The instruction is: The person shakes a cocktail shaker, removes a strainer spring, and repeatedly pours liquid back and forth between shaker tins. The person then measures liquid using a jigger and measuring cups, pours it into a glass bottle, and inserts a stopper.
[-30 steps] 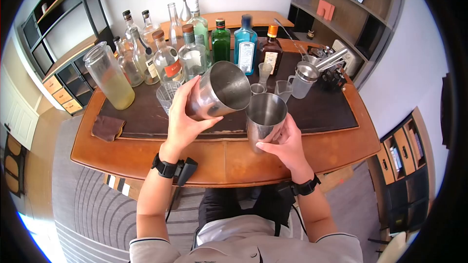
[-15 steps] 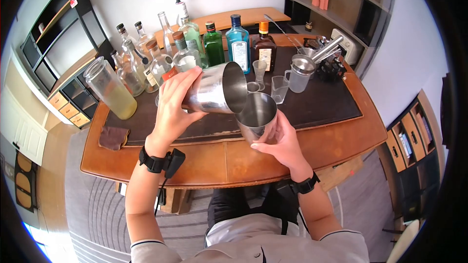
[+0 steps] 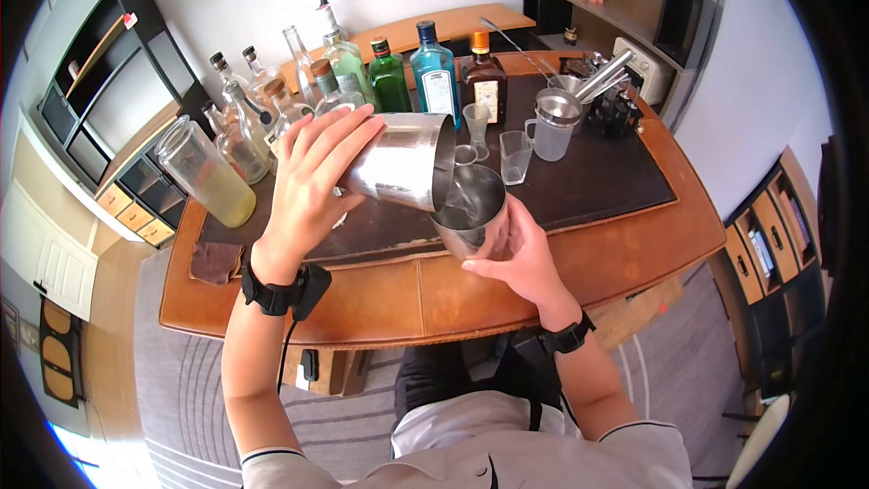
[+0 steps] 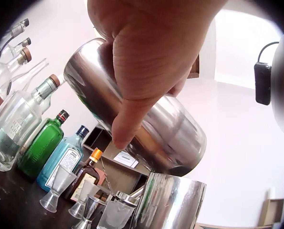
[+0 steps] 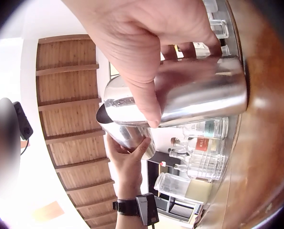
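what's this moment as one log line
left hand: grips tilted metal cup | right hand: grips second metal cup | pour: appears underway

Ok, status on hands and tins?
Left hand grips upper tin, tilted, mouth over lower tin. Right hand holds lower tin. No obstruction seen between tins.

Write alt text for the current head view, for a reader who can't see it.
A person's left grip tilts a large metal cup at the mouth of a second metal cup, held upward in the right grip. Below is a brown desk, with bottles along its back and a pitcher of yellowish liquid at left.
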`<state>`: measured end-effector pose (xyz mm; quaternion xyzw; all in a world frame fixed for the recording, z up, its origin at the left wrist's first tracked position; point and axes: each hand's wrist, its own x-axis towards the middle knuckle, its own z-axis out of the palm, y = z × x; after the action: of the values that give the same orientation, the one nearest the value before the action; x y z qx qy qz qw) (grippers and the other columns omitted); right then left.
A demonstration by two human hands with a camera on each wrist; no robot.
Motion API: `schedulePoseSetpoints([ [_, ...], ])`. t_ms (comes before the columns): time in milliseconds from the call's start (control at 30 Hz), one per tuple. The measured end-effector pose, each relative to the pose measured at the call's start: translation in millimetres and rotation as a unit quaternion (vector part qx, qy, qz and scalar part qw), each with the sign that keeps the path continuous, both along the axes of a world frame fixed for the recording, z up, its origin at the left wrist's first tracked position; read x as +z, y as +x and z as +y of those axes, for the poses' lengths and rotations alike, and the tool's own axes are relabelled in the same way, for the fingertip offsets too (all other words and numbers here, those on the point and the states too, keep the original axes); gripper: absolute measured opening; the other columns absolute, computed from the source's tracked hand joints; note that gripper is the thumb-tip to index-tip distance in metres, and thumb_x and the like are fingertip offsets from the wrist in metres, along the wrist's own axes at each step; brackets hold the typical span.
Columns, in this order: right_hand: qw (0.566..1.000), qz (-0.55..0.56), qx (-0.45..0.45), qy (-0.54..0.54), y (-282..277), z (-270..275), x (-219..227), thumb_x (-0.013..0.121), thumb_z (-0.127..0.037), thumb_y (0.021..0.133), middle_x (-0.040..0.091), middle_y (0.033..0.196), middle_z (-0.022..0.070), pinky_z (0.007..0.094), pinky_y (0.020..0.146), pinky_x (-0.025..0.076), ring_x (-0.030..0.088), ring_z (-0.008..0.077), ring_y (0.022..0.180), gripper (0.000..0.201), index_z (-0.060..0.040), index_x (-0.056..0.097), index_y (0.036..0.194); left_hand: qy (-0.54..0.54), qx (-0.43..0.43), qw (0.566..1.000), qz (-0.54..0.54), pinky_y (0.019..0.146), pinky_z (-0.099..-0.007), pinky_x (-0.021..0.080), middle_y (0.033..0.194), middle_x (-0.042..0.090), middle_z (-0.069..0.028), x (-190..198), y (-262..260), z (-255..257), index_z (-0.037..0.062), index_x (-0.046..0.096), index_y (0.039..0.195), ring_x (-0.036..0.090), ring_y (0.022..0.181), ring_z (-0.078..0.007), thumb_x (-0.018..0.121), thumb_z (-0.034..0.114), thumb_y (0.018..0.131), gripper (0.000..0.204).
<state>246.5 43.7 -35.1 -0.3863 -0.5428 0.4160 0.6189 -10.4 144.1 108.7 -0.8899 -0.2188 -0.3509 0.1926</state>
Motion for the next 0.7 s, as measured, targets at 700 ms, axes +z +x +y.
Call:
schedulePoseSetpoints([
  [700, 1.000, 0.014, -0.006, -0.014, -0.2, -4.8, 1.7, 0.091, -0.010, 0.066, 0.051, 0.141, 0.0123, 0.0353, 0.111, 0.040, 0.051, 0.0214, 0.131, 0.103, 0.0011, 0.035, 0.151, 0.158, 0.001, 0.981, 0.112, 0.111, -0.0527, 0.037, 0.137, 0.062, -0.0005, 41.7, 26.2, -8.8, 0.0188, 0.064, 0.131, 0.057, 0.126, -0.0256, 0.073, 0.004, 0.067, 0.066],
])
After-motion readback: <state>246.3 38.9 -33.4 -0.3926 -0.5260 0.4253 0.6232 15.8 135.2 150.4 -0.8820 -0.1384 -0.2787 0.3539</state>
